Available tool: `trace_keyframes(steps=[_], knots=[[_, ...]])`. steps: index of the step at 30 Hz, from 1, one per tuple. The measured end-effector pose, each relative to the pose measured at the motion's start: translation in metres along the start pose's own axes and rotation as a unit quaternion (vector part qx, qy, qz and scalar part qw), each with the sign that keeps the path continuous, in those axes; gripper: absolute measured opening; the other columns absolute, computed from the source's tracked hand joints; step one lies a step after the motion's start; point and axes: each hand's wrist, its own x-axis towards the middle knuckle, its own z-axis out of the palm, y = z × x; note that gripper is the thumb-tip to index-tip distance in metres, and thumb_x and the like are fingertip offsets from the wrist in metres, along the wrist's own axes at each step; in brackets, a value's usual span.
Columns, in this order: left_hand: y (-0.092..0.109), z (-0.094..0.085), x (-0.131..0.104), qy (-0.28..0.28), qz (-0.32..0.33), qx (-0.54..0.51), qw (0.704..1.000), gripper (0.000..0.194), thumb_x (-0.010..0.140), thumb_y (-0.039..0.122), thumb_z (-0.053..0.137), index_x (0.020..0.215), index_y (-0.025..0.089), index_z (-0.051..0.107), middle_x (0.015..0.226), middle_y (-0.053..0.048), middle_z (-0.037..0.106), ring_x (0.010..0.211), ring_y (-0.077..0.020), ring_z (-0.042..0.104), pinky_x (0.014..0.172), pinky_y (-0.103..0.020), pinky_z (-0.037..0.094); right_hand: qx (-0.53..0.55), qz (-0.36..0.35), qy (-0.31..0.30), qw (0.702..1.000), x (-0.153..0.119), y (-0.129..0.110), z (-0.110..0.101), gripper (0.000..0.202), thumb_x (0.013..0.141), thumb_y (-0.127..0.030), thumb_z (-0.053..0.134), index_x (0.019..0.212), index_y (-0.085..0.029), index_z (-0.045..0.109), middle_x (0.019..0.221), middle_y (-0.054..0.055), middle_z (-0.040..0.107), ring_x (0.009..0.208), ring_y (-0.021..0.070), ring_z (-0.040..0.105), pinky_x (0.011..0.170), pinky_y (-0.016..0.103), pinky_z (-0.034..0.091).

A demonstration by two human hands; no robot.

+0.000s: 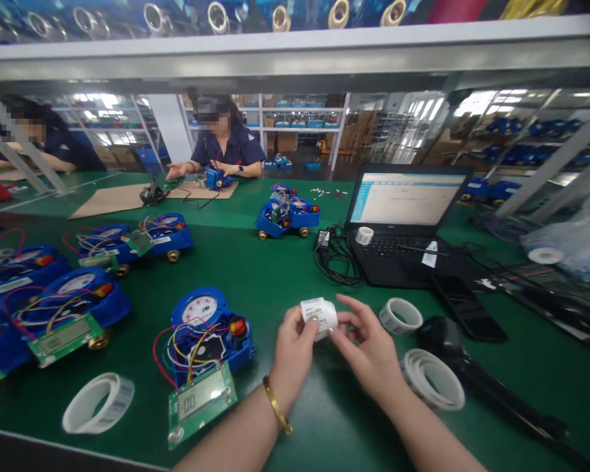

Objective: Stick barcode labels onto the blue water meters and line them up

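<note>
An open laptop (408,200) with a lit screen stands on a green counter (255,269), a tangle of black cable (341,262) beside it and a dark phone (467,308) lying near its front edge. Across the counter, a co-worker (248,151) in a dark shirt works behind a brown cardboard sheet (229,192), with storage racks (299,129) beyond. Metal-ended fittings (281,18), apparently on blue bodies, line the blurred overhead shelf (275,59).

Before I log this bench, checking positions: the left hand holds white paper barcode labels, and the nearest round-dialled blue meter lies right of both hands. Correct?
One side is wrong: the head view shows the nearest round-dialled blue meter lying left of the left hand and right hand. The left hand does hold the white paper barcode labels.
</note>
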Motion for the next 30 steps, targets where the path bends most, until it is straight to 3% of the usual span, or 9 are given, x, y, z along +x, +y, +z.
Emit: trace_keyframes(steps=[4,11,30], knots=[[-0.004,-0.006,0.016,-0.010,0.004,0.017,1.000,0.026,0.075,0.029,0.061,0.097,0.017,0.069,0.112,-0.010,0.065,0.112,-0.0263,0.055,0.094,-0.035,0.043,-0.009,0.020,0.013,1.000,0.003,0.006,-0.005,0.041,0.083,-0.035,0.056,0.118,-0.016,0.050,0.084,0.005,0.067,0.057,0.0144,0.053,0.050,0.025,0.041],[-0.012,-0.021,0.018,-0.010,-0.008,0.038,0.999,0.032,0.079,0.034,0.060,0.106,0.017,0.066,0.116,-0.010,0.064,0.112,-0.0253,0.055,0.097,-0.036,0.040,-0.001,0.043,0.052,0.998,0.006,0.010,-0.006,0.035,0.081,-0.035,0.058,0.111,-0.018,0.052,0.081,0.004,0.068,0.062,0.0163,0.057,0.046,0.024,0.038],[-0.009,-0.020,0.018,-0.004,-0.026,0.013,1.000,0.032,0.077,0.032,0.060,0.104,0.017,0.069,0.116,-0.009,0.065,0.113,-0.0259,0.055,0.097,-0.036,0.041,0.015,0.060,0.089,0.994,0.009,0.004,-0.005,0.034,0.076,-0.044,0.064,0.097,-0.018,0.055,0.073,0.006,0.069,0.058,0.0182,0.060,0.048,0.025,0.044]])
